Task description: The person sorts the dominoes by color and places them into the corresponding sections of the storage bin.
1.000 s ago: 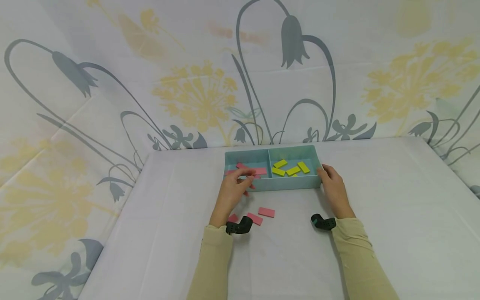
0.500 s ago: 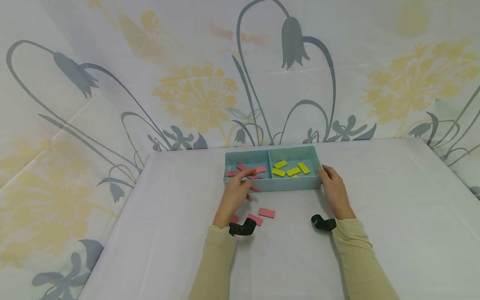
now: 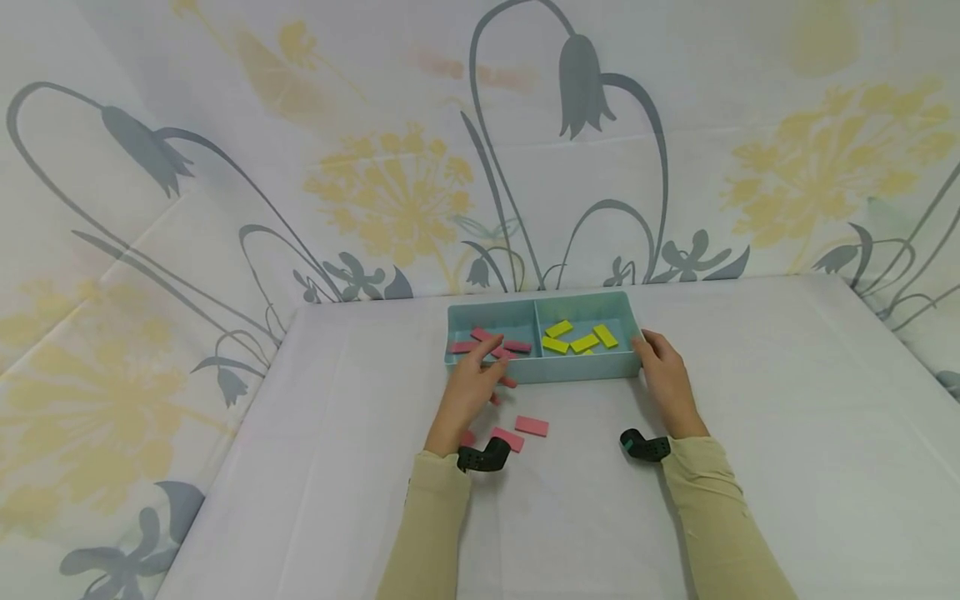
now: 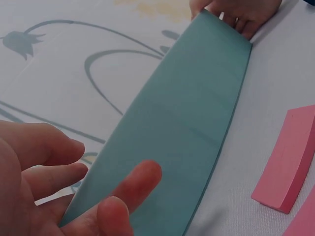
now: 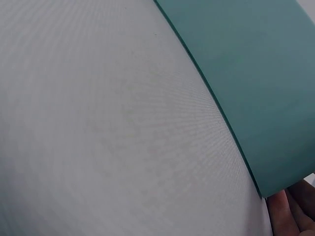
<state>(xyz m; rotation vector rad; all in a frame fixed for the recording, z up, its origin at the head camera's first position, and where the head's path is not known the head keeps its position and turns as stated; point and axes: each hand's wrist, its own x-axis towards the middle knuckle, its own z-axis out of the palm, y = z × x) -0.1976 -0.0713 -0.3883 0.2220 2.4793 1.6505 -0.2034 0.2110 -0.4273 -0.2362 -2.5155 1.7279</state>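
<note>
A light-blue two-compartment box stands on the table. Several pink rectangular blocks lie in its left compartment, several yellow blocks in its right one. My left hand hovers at the front wall of the left compartment, thumb and fingers spread apart with nothing between them. In the left wrist view, its fingers straddle the box's wall. With my right hand I hold the box's right end, thumb at the rim and fingers against the outer side; the right wrist view shows only some fingers at the corner.
In front of the box lie a pink block and another pink block partly behind the left wrist's camera. A third pink block peeks out beside the left wrist. A flower-patterned cloth hangs behind the white-covered table.
My left hand has let go of a pink block, which now lies flat in the left compartment. Its fingers have spread and drawn slightly back. The right hand keeps its place on the box.
</note>
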